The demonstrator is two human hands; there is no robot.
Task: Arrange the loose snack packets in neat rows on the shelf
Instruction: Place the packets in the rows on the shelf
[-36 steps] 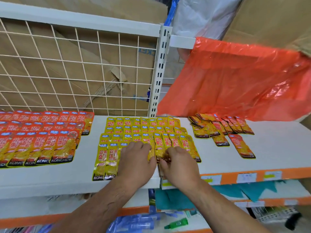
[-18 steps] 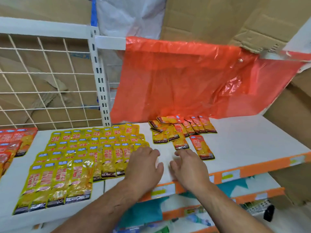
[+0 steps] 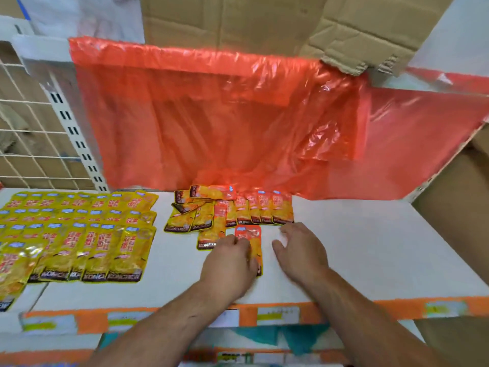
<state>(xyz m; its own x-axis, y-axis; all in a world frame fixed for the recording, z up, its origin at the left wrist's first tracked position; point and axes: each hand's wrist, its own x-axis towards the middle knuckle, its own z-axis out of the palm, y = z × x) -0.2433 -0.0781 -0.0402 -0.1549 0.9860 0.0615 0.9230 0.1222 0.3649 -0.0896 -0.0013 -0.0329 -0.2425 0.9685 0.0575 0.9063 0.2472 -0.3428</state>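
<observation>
Red sheet [image 3: 211, 123]: our landmark, hanging down to the back of the white shelf [image 3: 370, 247].
Loose pile [image 3: 230, 207]: right under the sheet's lower hem. A few packets on its left lie crossed and tilted; those on its right stand side by side.
Single packet [image 3: 250, 234]: just in front of the pile, on the side away from the sheet. Half a second ago it lay slanted; now it points straight back at the sheet.
Neighbour packet [image 3: 207, 241]: just left of the single one, its top tucked under the pile.
Left hand [image 3: 230, 260]: it has come away from the yellow rows and across to this packet. It now lies over the packet's lower left, fingers bent down onto it. Pinching or only pressing? With this blur, we cannot tell.
Right hand [image 3: 299, 250]: it has come forward from the shelf's front edge, and now sits just right of the packet. Fingers are spread and it holds nothing. We cannot tell whether it touches the shelf.
Hands together: close, apart by only the packet's right half.
Yellow rows [image 3: 79, 234]: neat and overlapping, off past the sheet's left corner. Our view has swung right, so they sit further left than before.
Price strip [image 3: 312, 312]: orange, along the shelf front, opposite the sheet.
</observation>
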